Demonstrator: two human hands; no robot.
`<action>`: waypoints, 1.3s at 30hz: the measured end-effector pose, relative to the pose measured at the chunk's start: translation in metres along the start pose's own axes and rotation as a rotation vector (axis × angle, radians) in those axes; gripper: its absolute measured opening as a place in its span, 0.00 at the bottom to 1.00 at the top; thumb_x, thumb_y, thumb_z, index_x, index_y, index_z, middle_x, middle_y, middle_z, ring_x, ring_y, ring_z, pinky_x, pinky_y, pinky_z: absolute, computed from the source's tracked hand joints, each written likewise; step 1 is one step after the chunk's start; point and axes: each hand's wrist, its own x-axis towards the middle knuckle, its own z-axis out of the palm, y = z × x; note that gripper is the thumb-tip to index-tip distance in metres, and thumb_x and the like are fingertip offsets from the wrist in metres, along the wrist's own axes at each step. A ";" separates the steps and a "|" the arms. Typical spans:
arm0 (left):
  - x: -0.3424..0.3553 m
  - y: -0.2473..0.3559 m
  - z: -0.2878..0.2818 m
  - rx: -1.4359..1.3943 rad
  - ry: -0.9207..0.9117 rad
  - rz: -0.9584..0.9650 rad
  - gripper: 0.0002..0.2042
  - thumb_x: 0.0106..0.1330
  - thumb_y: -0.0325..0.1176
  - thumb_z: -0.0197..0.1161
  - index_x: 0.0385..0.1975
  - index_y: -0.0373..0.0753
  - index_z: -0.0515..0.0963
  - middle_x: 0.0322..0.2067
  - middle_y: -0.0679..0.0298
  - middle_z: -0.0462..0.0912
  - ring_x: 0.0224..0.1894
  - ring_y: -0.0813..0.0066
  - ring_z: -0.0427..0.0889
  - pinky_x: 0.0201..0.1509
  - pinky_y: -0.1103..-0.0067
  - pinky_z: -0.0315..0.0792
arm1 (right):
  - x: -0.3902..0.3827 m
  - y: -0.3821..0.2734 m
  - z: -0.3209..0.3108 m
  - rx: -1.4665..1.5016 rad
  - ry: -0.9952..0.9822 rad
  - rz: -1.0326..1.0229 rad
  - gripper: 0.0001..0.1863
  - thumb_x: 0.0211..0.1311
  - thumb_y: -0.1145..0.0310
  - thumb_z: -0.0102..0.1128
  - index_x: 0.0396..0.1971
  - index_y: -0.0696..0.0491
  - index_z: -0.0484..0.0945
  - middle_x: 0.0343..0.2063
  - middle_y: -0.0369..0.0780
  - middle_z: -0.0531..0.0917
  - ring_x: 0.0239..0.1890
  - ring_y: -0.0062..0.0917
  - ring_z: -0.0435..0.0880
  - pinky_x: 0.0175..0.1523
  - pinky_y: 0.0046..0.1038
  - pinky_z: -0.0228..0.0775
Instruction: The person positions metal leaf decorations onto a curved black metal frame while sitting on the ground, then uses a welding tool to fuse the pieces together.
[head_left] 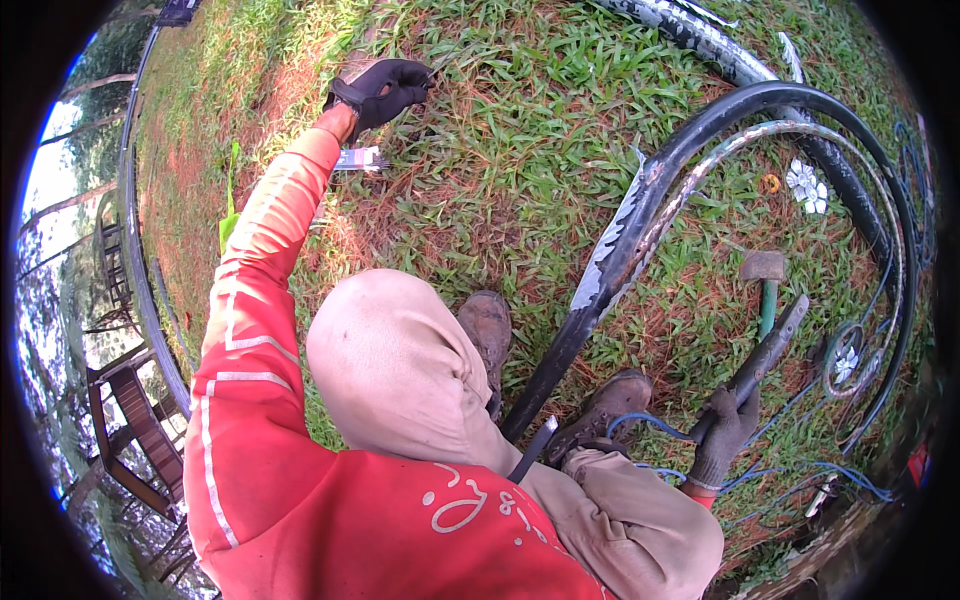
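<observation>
My left hand [385, 92], in a black glove, reaches out over the grass at the upper left. Its fingers are curled together, and whatever they hold is too small to make out. Just below its wrist lies a small pale packet [358, 159]. At the lower right my right hand [724, 440], in a dark grey glove, grips a dark bar-like tool [762, 362] with a flattened grey end. Beyond that tool a mallet [763, 266] with a green handle rests on the grass. A thick black hose [570, 345] runs up from between my legs and loops around the right side.
Tattered silvery wrapping [607, 250] clings along the hose. A mottled black-and-white pole [715, 48] crosses the upper right. Blue rope [825, 466] trails at lower right. Crumpled white scraps [806, 187] and a small orange ring [770, 183] lie on the grass. My boots [604, 410] are planted beside the hose.
</observation>
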 end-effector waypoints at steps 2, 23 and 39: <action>0.002 -0.004 -0.002 0.046 -0.061 -0.008 0.22 0.74 0.33 0.74 0.65 0.35 0.83 0.57 0.61 0.91 0.58 0.74 0.87 0.68 0.73 0.79 | 0.001 0.001 -0.001 -0.021 -0.009 -0.005 0.14 0.63 0.72 0.63 0.48 0.57 0.76 0.31 0.37 0.80 0.24 0.23 0.81 0.30 0.26 0.77; 0.000 -0.004 0.006 0.070 -0.063 0.037 0.18 0.73 0.31 0.71 0.61 0.37 0.85 0.53 0.58 0.93 0.53 0.72 0.88 0.62 0.69 0.81 | 0.005 0.006 -0.003 -0.022 -0.015 0.001 0.15 0.63 0.71 0.65 0.49 0.56 0.77 0.31 0.36 0.80 0.24 0.23 0.81 0.30 0.27 0.77; -0.021 -0.021 0.016 0.640 -0.377 0.156 0.13 0.68 0.31 0.68 0.50 0.43 0.91 0.43 0.54 0.93 0.47 0.53 0.92 0.54 0.64 0.84 | 0.007 0.012 -0.007 -0.014 0.006 -0.006 0.16 0.63 0.71 0.66 0.50 0.56 0.77 0.31 0.37 0.80 0.24 0.24 0.81 0.29 0.27 0.76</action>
